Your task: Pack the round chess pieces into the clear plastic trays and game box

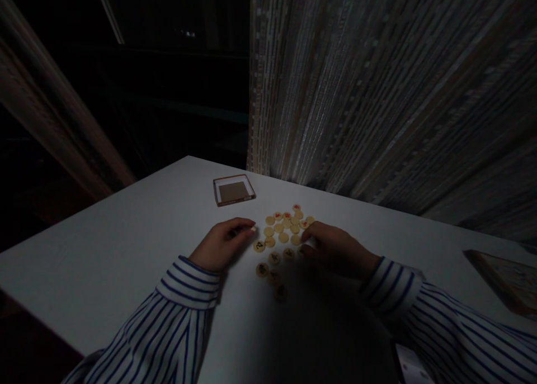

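Observation:
Round wooden Chinese chess pieces [283, 237] lie loosely scattered on the white table in the head view. Several are face down and plain, a few show red characters, and a nearer group [274, 258] shows black ones. My left hand [224, 241], at the left of the pile, pinches a small pale Chinese chess piece [254, 228] between thumb and forefinger. On the pile's right side, my right hand [335, 250] has its fingers curled, with thumb and forefinger at the edge of a dark-marked piece [301, 250]; its grip is partly hidden in shadow.
Behind the pieces sits a shallow box [234, 191] with a brown bottom. A framed flat box or board [505, 280] lies at the right edge. A phone [411, 364] with a lit screen is near my right forearm. String curtains [356, 93] hang behind the white table [138, 222].

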Tool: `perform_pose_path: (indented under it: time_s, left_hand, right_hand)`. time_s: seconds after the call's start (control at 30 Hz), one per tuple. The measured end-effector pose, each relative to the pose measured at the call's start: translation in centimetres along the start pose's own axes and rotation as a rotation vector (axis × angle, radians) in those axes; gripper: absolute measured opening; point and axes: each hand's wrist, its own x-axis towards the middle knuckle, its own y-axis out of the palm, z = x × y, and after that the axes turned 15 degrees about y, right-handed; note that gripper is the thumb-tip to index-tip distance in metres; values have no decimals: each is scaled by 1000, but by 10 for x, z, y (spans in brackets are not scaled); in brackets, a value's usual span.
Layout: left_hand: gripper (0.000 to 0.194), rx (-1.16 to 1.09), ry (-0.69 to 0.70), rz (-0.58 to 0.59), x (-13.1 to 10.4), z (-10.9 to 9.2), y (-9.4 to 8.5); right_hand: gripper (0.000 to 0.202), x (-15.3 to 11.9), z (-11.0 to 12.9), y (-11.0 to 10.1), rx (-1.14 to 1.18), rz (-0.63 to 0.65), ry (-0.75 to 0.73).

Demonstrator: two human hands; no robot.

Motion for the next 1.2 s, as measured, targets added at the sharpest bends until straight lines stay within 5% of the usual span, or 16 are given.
perform_pose_path:
  time_s: [0.27,1.2]
  left_hand:
    - [35,-276,-98,-119,3,-3,-1]
    - [26,-539,-208,-107,4,-9,4]
  right_hand:
    - [16,1,-2,3,4,-10,-6]
    - [10,1,23,-5,61,-24,-69]
